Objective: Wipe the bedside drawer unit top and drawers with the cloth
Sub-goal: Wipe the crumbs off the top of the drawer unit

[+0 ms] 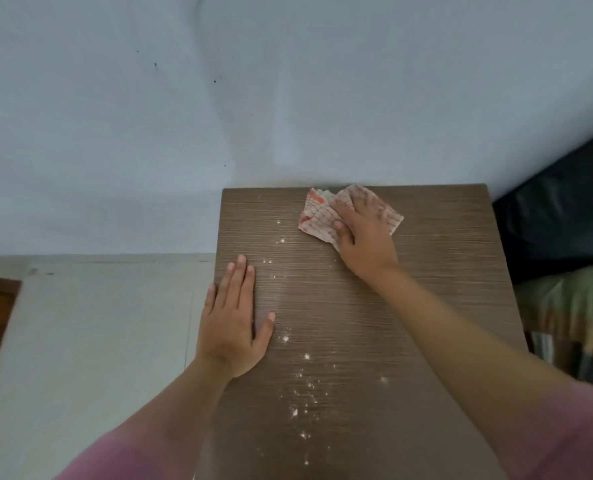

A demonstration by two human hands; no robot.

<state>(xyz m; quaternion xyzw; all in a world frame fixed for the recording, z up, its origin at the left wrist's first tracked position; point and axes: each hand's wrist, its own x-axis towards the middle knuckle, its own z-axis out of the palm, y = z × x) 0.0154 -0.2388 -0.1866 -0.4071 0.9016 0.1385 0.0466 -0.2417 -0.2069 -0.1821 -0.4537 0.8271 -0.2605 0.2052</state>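
Pressing the cloth [317, 216] flat, right hand [364, 237] open; left hand [232, 323] spread on unit top [357, 323].

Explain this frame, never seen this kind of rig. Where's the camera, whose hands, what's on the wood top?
There is no machine here: a person wears one wide-angle camera on the head, looking forward and down. The brown surface is the drawer unit top, standing against a pale wall. The right hand presses a patterned cloth flat near the far edge, its fingers spread. The left hand rests flat on the near left side and holds nothing. White crumbs lie scattered down the middle.
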